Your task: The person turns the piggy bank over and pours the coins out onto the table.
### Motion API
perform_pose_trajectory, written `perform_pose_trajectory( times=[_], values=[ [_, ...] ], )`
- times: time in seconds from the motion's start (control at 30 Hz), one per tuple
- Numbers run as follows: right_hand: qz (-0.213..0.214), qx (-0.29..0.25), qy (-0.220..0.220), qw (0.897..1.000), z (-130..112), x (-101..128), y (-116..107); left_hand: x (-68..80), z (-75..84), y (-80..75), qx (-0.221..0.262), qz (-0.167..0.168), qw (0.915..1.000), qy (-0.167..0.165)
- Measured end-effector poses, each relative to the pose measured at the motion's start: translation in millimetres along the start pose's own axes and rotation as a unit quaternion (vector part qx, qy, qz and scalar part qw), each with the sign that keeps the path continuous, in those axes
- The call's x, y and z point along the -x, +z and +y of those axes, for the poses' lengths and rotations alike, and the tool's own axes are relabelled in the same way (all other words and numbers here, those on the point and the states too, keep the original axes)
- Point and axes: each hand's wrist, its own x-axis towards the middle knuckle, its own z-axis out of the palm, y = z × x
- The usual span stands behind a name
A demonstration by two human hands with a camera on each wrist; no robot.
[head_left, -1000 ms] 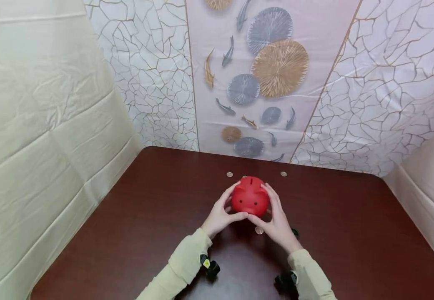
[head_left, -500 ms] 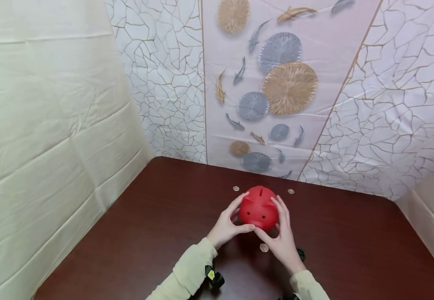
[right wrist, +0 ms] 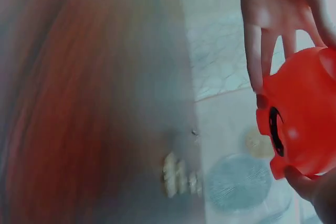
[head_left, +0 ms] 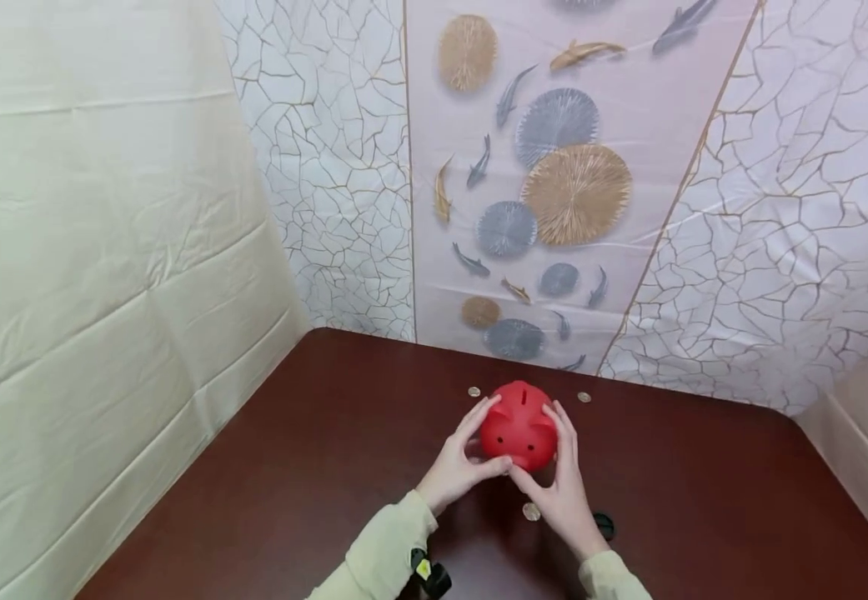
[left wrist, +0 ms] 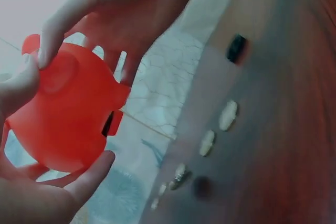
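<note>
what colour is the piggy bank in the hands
The piggy bank is plain red, clearest in the head view.

small round coin at 6 o'clock: part hidden by right hand | wrist views: blurred | sleeves cut by btm edge

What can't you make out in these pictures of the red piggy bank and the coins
- Piggy bank underside: head view, hidden by left hand and right hand.
- Coins: too small in the head view, blurred in the wrist views; values unreadable.
- Black object: partly behind the right wrist, unidentifiable.
</note>
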Motion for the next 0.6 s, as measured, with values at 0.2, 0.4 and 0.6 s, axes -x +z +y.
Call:
perform_pose_trajectory(
  times=[0.2, 0.4, 0.6],
  values=[
    [-0.022, 0.03, -0.015, 0.999, 5, 8, 0, 11.1, -3.6, 0.0, -0.02, 0.019, 0.9996, -0.011],
    [-0.037, 0.038, 0.024, 0.998, 5, 12, -2, 14.2, -9.6, 0.0, -0.034, 0.008, 0.9991, -0.024],
    [-0.016, 0.067, -0.004, 0.998, 4, 10, -13, 11.0, -2.2, 1.4, -0.009, -0.027, 0.9994, -0.022]
  ],
)
